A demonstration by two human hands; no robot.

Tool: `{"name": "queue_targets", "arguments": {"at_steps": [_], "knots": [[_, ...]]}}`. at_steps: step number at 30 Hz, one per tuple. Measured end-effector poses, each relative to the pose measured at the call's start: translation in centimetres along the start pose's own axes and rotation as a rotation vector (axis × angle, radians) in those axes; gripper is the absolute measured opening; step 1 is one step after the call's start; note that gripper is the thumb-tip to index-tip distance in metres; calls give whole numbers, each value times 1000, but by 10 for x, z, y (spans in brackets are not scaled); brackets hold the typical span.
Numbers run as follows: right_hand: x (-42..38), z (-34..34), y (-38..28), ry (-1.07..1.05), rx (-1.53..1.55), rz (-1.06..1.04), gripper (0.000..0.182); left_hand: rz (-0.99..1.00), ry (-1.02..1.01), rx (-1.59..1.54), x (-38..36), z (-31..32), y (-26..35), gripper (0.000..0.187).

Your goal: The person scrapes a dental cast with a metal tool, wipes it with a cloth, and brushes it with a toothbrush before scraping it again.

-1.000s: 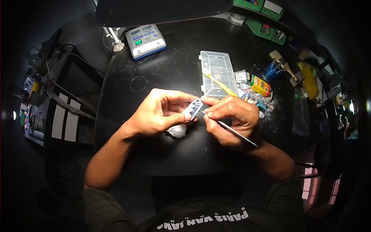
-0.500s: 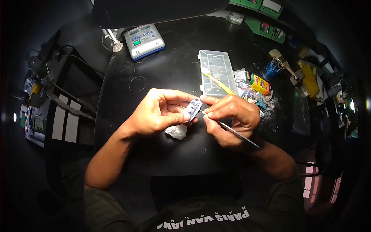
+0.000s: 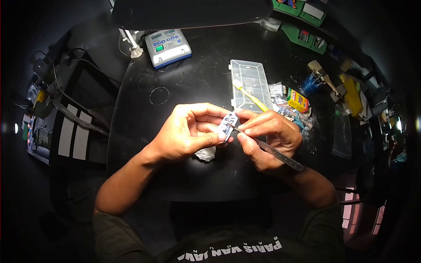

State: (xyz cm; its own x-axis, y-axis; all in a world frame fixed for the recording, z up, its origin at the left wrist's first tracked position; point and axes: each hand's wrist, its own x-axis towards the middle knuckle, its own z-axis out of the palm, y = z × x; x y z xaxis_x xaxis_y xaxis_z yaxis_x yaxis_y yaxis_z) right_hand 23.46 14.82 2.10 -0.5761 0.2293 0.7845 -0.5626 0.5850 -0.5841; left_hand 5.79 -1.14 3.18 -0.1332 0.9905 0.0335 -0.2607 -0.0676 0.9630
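Between the thumb and fingers of my left hand (image 3: 188, 133) is a small light-grey model part (image 3: 227, 126) with raised detail. My right hand (image 3: 274, 136) is closed in a pen grip on a slim metal scalpel-like tool (image 3: 280, 154), its flat, marked handle slanting down to the right. The tool's thin tip is at the part's right side; whether it touches is too small to tell. Fingertips of both hands meet near the part's upper end. A crumpled white tissue or wad (image 3: 205, 154) lies on the table just below my left hand.
Beyond my hands, a yellow toothbrush (image 3: 250, 95) lies across a clear compartment box (image 3: 247, 68). To its right are a small yellow-and-red box (image 3: 298, 100) and scraps. A silver-blue control unit (image 3: 169, 48) stands on the black table (image 3: 136, 114). A dark panel (image 3: 193, 13) overhangs the far edge.
Both hands have shifted slightly right with the part. The tool has rolled so its flat, marked face now shows, and its tip sits lower on the part. The whole view has shifted a little.
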Motion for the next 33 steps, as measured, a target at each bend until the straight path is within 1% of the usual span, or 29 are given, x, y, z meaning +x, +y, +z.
{"name": "queue_targets", "arguments": {"at_steps": [2,5,7,19,22,25,30,33], "knots": [[-1,1,1,27,3,-8,17,6,17,12,0,3,1,46],[-2,-1,1,-23,35,-31,19,-4,4,11,-1,4,1,49],[-1,-2,1,-17,6,-43,18,-4,-5,19,-1,3,1,50],[-1,-2,1,-25,4,-41,17,4,-8,-4,-1,4,1,48],[-1,-1,1,-33,-13,-42,17,12,9,-37,-1,5,-2,45],[0,-1,-1,-38,-20,-43,17,3,-1,-2,-1,4,-1,49],[1,-1,-2,-8,12,-33,17,-2,-2,3,-1,4,0,49],[1,-2,-2,-29,-20,-54,17,3,-2,1,-1,4,1,48]]}}
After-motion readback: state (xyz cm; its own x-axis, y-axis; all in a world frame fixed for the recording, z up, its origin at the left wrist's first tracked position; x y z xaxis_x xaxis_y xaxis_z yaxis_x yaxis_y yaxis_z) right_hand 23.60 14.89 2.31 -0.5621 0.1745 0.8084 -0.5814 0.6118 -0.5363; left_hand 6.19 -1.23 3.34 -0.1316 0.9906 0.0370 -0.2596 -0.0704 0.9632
